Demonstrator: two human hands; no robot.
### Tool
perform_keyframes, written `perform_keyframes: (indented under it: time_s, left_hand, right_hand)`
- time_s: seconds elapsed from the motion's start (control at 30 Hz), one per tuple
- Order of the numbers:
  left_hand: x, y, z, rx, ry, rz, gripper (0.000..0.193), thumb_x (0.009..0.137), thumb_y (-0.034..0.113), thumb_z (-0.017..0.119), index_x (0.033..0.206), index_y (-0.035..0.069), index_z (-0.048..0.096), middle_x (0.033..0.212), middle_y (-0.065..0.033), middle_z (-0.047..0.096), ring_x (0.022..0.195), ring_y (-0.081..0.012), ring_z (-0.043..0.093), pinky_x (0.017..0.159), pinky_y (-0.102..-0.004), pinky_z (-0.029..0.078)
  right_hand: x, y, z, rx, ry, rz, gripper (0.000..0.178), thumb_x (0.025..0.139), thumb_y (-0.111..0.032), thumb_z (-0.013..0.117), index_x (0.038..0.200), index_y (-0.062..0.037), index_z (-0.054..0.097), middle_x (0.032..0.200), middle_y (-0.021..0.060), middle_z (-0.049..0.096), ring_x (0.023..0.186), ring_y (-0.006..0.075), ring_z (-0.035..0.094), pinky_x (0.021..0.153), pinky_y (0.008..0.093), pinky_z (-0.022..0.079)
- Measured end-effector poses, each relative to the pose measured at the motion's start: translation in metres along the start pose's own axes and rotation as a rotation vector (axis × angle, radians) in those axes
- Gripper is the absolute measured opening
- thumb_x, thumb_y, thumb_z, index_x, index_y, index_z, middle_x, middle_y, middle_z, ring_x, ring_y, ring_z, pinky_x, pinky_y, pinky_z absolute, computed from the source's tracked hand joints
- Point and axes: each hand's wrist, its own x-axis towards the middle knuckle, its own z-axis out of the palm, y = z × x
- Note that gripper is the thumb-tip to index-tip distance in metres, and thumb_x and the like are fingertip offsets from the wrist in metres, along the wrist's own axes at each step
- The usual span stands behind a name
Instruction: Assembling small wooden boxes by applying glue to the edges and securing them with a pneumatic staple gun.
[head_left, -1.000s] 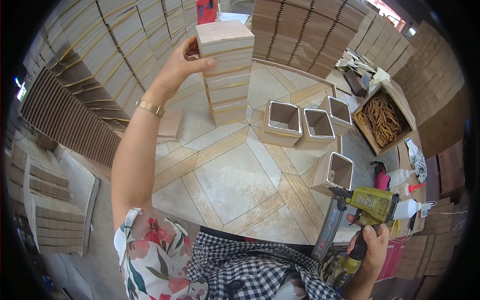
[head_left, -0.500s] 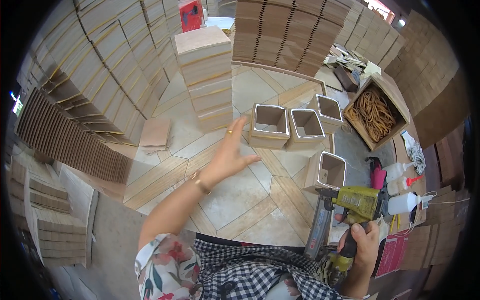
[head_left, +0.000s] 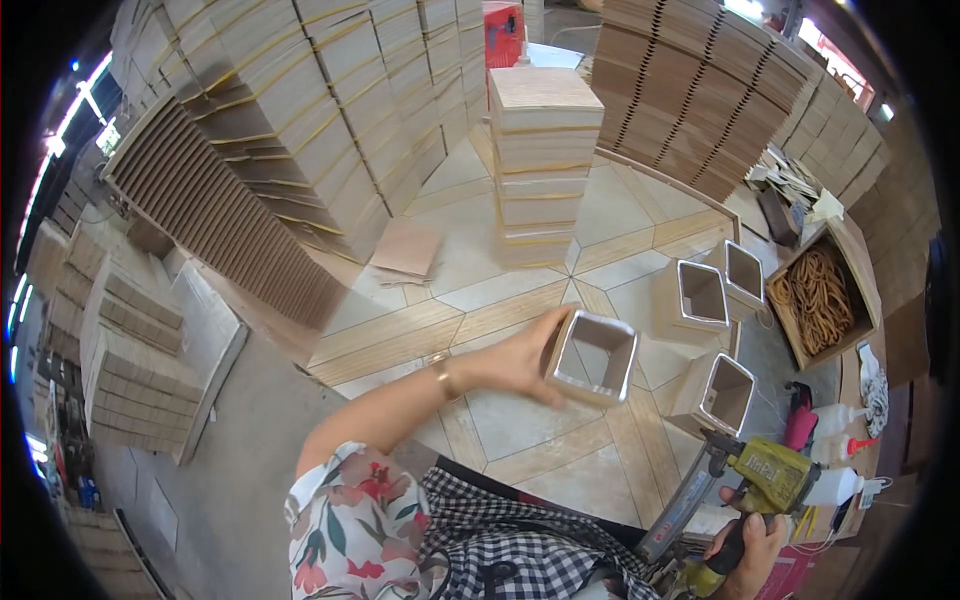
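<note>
My left hand (head_left: 520, 352) is closed on the near-left side of a square wooden box (head_left: 586, 388). A white bead like glue runs round its open rim, and it sits tilted over the table's middle. At the lower right my right hand (head_left: 752, 556) grips a yellow-green nail gun (head_left: 772, 472) by its black handle; the gun's nose points up and left. Three more open boxes with white rims stand to the right: a middle one (head_left: 676, 312), a farther one (head_left: 742, 272) and a nearer one (head_left: 694, 396). Thin square wood panels (head_left: 405, 252) lie at the left.
A tall stack of banded wood panels (head_left: 545, 160) stands at the table's back. Larger stacks (head_left: 330, 120) rise behind and left. A wooden crate of brown rubber bands (head_left: 818, 300), white squeeze bottles (head_left: 838, 487) and a pink-handled tool (head_left: 800, 418) line the right side.
My left hand has gone from open and reaching to holding one box, which has come away from the other boxes towards me. The view has shifted left; the right hand still holds the nail gun.
</note>
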Motion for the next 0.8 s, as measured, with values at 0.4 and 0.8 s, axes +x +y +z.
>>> perform_keyframes:
  time_s: [0.4,0.8]
  left_hand:
    - [-0.057,0.009,-0.188,1.067,0.025,-0.561,0.090,0.058,-0.001,0.073,0.140,0.000,0.035,0.140,-0.0195,0.042,0.133,-0.0335,0.037,0.110,-0.0361,0.032]
    - [-0.042,0.117,-0.073,0.883,0.036,0.096,0.084,0.056,0.020,0.086,0.129,-0.001,0.048,0.125,-0.0193,0.050,0.112,-0.0360,0.049,0.097,-0.0413,0.041]
  right_hand:
    - [0.006,0.004,0.007,0.021,-0.055,-0.010,0.037,0.090,-0.019,0.056,0.112,0.0083,0.046,0.085,0.0217,0.060,0.048,0.0195,0.055,0.043,0.0280,0.046]
    - [0.014,-0.006,0.034,0.161,-0.061,-0.033,0.053,0.084,-0.024,0.065,0.116,0.0150,0.047,0.101,0.0283,0.063,0.048,0.0193,0.059,0.043,0.0261,0.049]
